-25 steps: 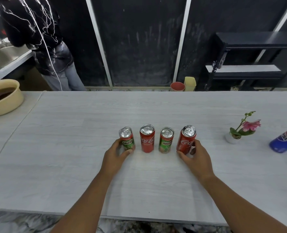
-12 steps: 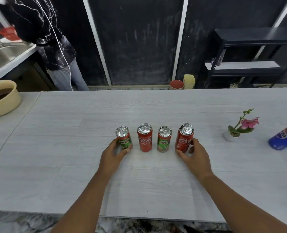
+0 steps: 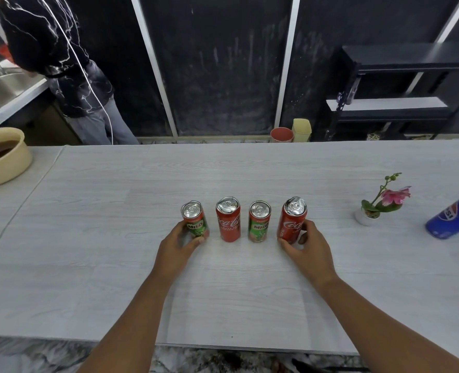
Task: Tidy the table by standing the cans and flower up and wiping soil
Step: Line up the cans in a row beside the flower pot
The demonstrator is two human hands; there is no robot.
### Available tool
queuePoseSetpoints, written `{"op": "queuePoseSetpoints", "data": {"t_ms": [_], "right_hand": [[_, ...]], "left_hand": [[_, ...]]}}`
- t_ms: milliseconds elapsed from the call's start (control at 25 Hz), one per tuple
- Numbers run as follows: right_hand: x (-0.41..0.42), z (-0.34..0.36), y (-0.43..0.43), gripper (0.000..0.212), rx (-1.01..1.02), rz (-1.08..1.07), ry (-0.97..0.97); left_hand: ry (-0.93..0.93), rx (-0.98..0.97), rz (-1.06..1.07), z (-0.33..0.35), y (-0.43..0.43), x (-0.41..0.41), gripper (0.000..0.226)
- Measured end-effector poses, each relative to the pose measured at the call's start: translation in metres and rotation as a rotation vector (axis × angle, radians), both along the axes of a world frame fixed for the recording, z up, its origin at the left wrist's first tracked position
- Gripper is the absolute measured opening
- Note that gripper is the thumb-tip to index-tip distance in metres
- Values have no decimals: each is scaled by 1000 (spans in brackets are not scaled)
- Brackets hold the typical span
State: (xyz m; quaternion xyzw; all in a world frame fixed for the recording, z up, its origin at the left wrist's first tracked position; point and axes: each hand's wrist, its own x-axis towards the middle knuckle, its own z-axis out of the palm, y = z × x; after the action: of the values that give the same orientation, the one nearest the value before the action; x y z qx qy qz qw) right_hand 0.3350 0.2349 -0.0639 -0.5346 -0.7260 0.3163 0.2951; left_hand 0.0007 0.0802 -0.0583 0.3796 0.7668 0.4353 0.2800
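A: The cans?
B: They stand in an upright row on the pale grey wood-grain worktop. The right hand has its grip wrapped round the red Coca-Cola can. The left hand has its grip round the green-and-red Milo can, two cans between them.
A: Right of that Coca-Cola can?
B: A pink potted flower, upright. Farther on, a blue Pepsi can lies on its side.

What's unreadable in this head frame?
Head: blue can, far end cut off by the right edge.
Head: left Milo can, lower side hidden by the left hand gripping it.
Head: right Coca-Cola can, base hidden by the right hand holding it.
Head: beige bowl, cut by the left edge; dark contents unidentifiable.
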Motion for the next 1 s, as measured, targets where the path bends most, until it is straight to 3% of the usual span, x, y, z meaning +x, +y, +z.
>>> {"op": "queuePoseSetpoints", "data": {"t_ms": [120,280,440,600,720,880,1000], "right_hand": [[1,3,0,69,-19,6,10],[5,5,-8,85,-68,-9,112],[35,-6,-37,78,-36,-42,99],[69,-8,-53,50,84,-121,71],[104,-3,-39,44,76,-272,91],[166,6,4,49,-11,-580,215],[215,13,44,71,-101,-746,373]], "left_hand": [[71,-44,-26,0,0,5,68],[286,-29,143,-19,-32,45,74],[632,4,-167,-34,-56,95,48],[682,51,-463,-30,-22,171,45],[743,82,-600,-26,2,212,52],[767,194,-577,-25,13,211,50],[736,243,-545,-28,16,212,57]]}}
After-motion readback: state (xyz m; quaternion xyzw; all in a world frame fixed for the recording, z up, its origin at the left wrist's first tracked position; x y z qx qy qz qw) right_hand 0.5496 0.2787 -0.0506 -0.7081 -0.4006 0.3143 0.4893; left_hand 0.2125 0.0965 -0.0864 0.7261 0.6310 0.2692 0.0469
